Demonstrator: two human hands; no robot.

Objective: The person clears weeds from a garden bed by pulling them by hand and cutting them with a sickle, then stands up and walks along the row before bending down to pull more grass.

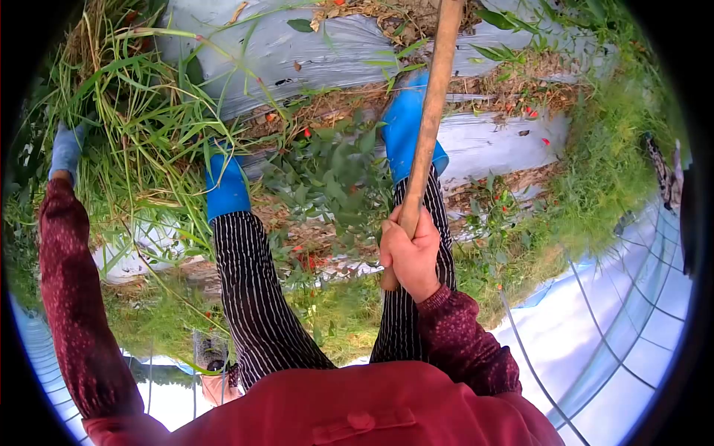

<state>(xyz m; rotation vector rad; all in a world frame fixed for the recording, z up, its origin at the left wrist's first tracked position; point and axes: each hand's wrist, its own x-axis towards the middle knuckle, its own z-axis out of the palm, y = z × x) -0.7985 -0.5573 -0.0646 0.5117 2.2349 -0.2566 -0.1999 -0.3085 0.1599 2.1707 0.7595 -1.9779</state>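
Note:
My bare right hand [411,253] is wrapped round a long wooden handle [430,123], close to its lower end. The handle rises past my striped right trouser leg and leaves the view at the top, so its far end is hidden. Out at the left edge, my left hand [65,151] in a light blue glove reaches into a thick clump of long green grass [141,111]. Blades cover its fingers, and I cannot tell whether they are closed on the grass.
Blue boots [227,186] stand among leafy green plants [327,175] and grass. Silvery plastic sheeting [297,52] covers strips of ground, with dry litter and small red fruits between. Curved hoops [535,379] and clear film are at lower right. A person [217,383] shows at lower left.

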